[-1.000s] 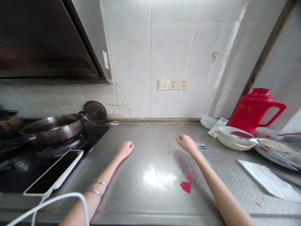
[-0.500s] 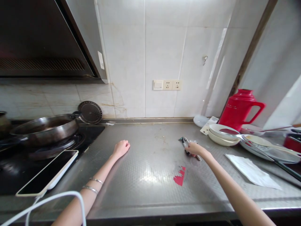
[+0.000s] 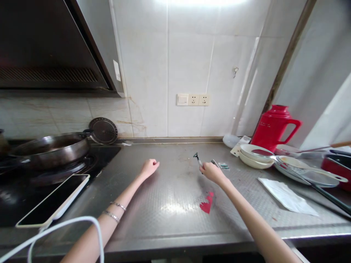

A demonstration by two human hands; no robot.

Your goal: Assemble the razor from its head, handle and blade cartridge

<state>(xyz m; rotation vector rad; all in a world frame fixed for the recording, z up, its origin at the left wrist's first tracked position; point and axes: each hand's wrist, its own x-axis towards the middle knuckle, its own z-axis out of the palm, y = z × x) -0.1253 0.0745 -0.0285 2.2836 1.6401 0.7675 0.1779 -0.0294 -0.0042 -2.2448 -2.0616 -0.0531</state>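
A razor point(image 3: 197, 159) with a dark head and a silvery handle is gripped in my right hand point(image 3: 214, 172), its head pointing away from me to the left. Just behind that hand shows part of a slim metal object point(image 3: 215, 163), the rest hidden by my fingers. Close by on its right lies a small clear pack with green pieces point(image 3: 223, 166). My left hand point(image 3: 150, 167) is closed in a loose fist over the steel counter point(image 3: 170, 190), with nothing visible in it. A jagged red patch point(image 3: 207, 203) lies on the counter nearer to me.
At the left, a pan point(image 3: 52, 149) stands on the black hob, with a phone point(image 3: 53, 201) and its white cable point(image 3: 82, 219) in front. To the right are a red thermos point(image 3: 271, 128), stacked bowls point(image 3: 255, 157), plates with utensils and a white cloth point(image 3: 286, 195).
My right hand has lifted the razor and moved left with it, uncovering the green-pieced pack. My left hand has shifted slightly right and away from me. The camera view has moved a little.
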